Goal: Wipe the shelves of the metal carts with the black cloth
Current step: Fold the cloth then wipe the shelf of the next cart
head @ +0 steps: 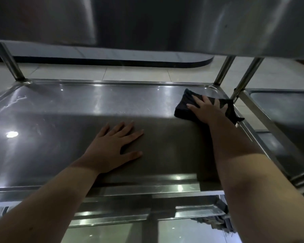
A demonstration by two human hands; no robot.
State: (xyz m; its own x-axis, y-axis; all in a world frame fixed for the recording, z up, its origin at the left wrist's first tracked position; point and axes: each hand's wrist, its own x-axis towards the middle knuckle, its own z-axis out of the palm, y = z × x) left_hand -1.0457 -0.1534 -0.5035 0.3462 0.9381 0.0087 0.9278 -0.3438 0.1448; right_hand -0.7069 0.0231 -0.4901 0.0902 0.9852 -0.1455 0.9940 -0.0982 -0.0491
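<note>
The right hand (206,109) presses the black cloth (184,106) flat with spread fingers; the left hand (111,148) rests flat, fingers spread, on the shelf (60,111).

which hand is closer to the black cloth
Right. The right hand presses flat on the black cloth, far right on the shelf; the left hand rests on bare metal, apart from the cloth.

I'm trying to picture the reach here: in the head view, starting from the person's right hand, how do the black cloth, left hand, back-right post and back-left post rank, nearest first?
1. black cloth, pressed under the right hand, back-right corner.
2. back-right post, just behind the cloth.
3. left hand, flat on the shelf, middle front.
4. back-left post, opposite back corner.
</note>
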